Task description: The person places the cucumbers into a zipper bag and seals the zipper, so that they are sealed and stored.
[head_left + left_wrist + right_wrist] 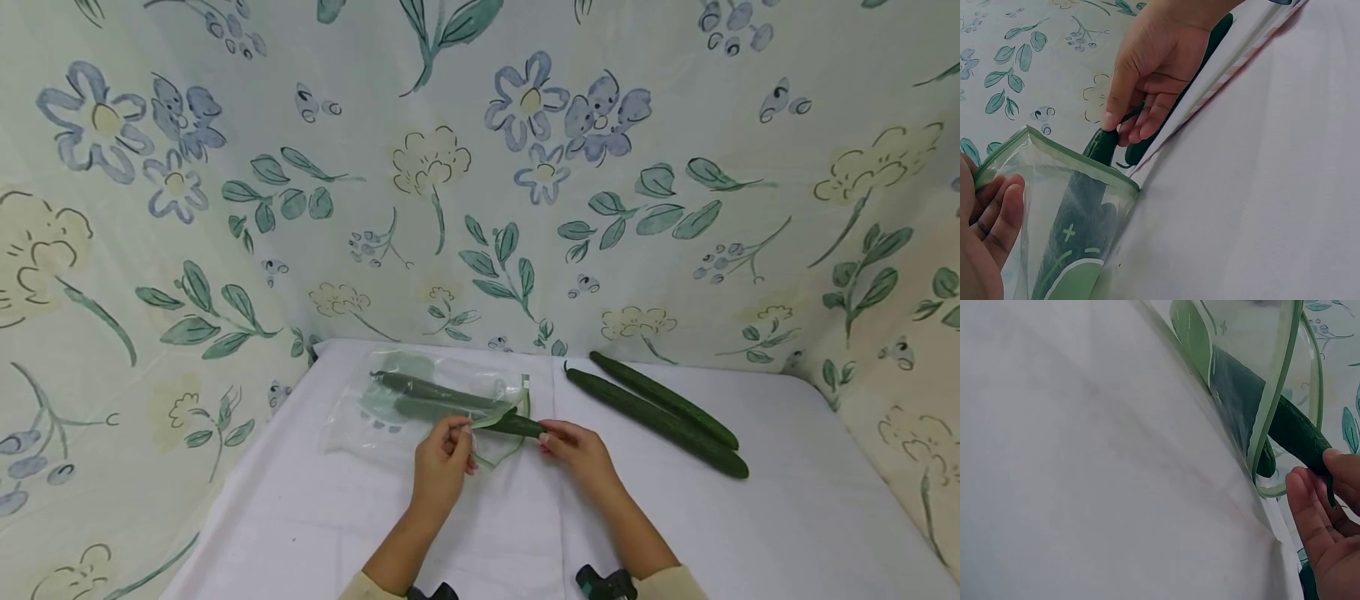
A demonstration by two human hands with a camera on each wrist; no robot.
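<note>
A clear zip bag (347, 427) with a green rim and printed pattern lies on the cloth, its mouth open toward the right. My left hand (442, 458) pinches the rim at the near side of the mouth. My right hand (581, 454) pinches the stem end of a cucumber (521, 426), which pokes out of the mouth while its other part is inside. A second cucumber (435, 389) lies within the bag, behind the first. In the right wrist view the fingertips and thumb of the right hand (1329, 531) meet at the thin stem of the cucumber (1297, 431).
Two more cucumbers lie side by side at the back right, a nearer one (652, 418) and a farther one (671, 402). White cloth (810, 517) covers the table. Flower-printed fabric (480, 275) hangs behind and at both sides.
</note>
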